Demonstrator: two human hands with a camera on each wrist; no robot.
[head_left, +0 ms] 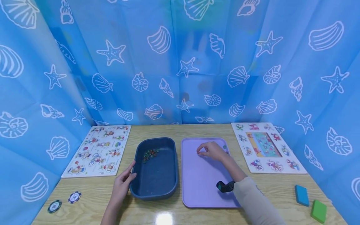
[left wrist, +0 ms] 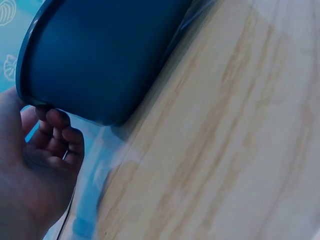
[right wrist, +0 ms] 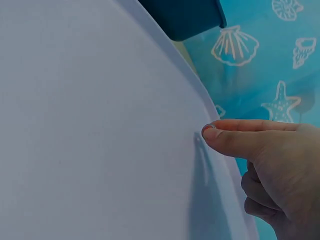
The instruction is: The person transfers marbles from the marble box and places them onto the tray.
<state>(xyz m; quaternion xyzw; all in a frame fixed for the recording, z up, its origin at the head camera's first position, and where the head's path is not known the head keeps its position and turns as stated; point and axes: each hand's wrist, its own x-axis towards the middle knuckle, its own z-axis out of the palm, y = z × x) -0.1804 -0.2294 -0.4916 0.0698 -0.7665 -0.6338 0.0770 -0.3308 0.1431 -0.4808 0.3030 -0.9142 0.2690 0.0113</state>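
A dark blue bin (head_left: 157, 181) holds a small cluster of green and reddish-brown pieces (head_left: 149, 153) near its far left corner. My left hand (head_left: 123, 180) grips the bin's left rim, its curled fingers under the edge in the left wrist view. Above the upper part of a lilac tray (head_left: 197, 178), my right hand (head_left: 212, 151) pinches a small reddish round piece (right wrist: 207, 129) between thumb and forefinger. The fingertips hide most of that piece, so its kind is unclear. A small green round piece (head_left: 224, 147) lies near the tray's far right corner.
Picture puzzle boards stand left (head_left: 98, 150) and right (head_left: 270, 147). Two poker chips, one dark (head_left: 54, 206) and one blue-and-white (head_left: 74, 197), lie front left. A blue block (head_left: 302, 195) and a green block (head_left: 319, 211) lie front right. A shell-print curtain (head_left: 174, 62) hangs behind.
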